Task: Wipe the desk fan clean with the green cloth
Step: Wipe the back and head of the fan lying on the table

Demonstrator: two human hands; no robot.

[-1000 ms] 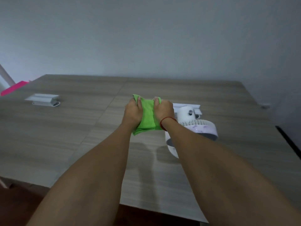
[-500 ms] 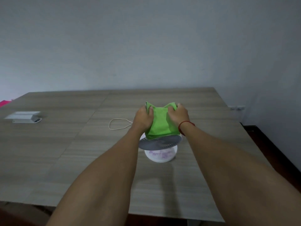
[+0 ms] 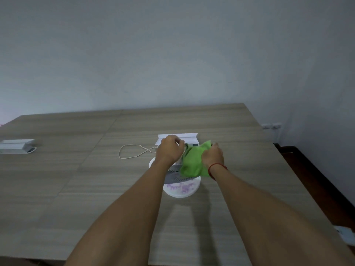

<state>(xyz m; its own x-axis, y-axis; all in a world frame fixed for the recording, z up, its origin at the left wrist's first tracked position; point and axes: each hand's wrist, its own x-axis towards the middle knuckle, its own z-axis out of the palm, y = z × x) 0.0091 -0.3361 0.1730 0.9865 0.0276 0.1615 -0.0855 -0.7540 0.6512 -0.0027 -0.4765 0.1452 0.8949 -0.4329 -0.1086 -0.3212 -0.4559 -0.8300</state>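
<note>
wood-grain desk [image 3: 76, 189] | grey wall [image 3: 172, 54] | hands: right [image 3: 212, 157] grasps green cloth [image 3: 193, 164], left [image 3: 169, 150] unclear

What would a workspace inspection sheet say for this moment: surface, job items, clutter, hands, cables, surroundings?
Surface: wood-grain table, mostly bare.
Job's things: white desk fan on the table; green cloth draped over its grille.
Clutter: white folded card behind the fan; white box at far left.
Hands: left hand at the fan's top; right hand gripping the cloth.
Cables: white cord looped left of the fan.
Surroundings: plain wall; wall socket at right.
</note>
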